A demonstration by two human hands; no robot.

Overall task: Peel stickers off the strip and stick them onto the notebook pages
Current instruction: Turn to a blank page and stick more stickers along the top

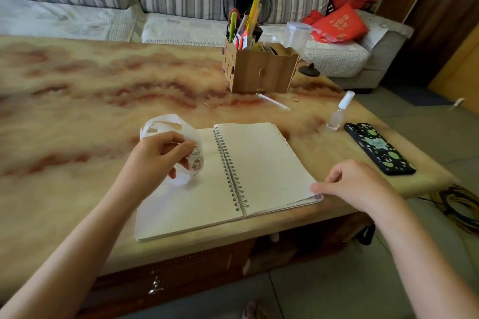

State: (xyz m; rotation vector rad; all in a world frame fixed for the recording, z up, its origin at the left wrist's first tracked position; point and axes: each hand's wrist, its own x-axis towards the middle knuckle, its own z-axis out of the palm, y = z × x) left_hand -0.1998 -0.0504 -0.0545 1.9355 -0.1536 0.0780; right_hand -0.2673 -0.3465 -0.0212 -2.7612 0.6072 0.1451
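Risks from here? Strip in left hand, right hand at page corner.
1. The sticker strip curls in a loose loop from the left hand; it may twist or stick to itself.
2. The right hand pinches the lower right corner of the notebook; pages may crease.
3. The notebook lies near the front edge of the table; pressing could shift it.

— Where's the notebook [261, 163]?
— Before you, on the surface [77, 111] near its front edge; the strip [166, 122] is over its left page, in your left grip [158, 155].
— And the rest?
— The box [259, 70] stands behind it; bottle [338, 114] and phone [379, 147] to its right.
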